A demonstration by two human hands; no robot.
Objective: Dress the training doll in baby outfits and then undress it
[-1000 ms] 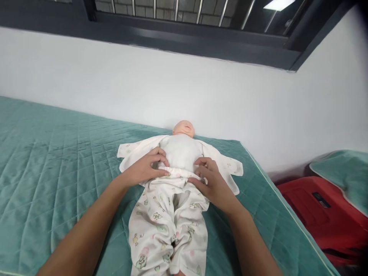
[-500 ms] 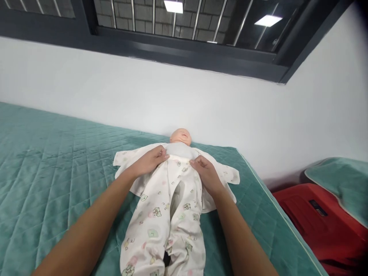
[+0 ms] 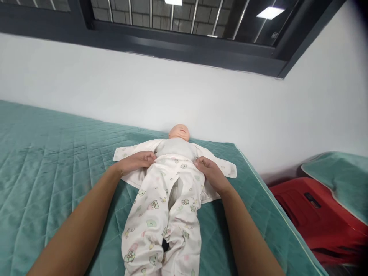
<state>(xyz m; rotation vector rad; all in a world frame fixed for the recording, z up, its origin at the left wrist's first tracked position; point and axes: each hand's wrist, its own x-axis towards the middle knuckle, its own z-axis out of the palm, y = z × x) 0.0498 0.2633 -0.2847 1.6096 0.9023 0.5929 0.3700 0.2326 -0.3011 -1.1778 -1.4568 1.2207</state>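
Observation:
A baby doll [image 3: 179, 132] lies on its back, its head by the wall. White split-crotch baby pants [image 3: 156, 207] with a bear print cover its legs up to the waist. Beneath it a white baby jacket [image 3: 227, 168] is spread open, sleeves out to both sides, leaving the pale torso bare. My left hand [image 3: 139, 161] has its fingers closed at the left end of the waistband. At the waistband's right end, my right hand [image 3: 207, 168] pinches the pants' edge between thumb and fingers.
A green quilted cover [image 3: 71, 165] spreads under the doll, its piped edge running down the right side. Beyond that edge stands a red plastic object [image 3: 304, 214], partly under another green cloth [image 3: 339, 180]. A white wall [image 3: 138, 92] and a dark window frame [image 3: 184, 46] rise behind.
My left hand has moved outward to the left along the waistband. The right hand has shifted slightly right, and the waistband is spread wider across the doll's belly.

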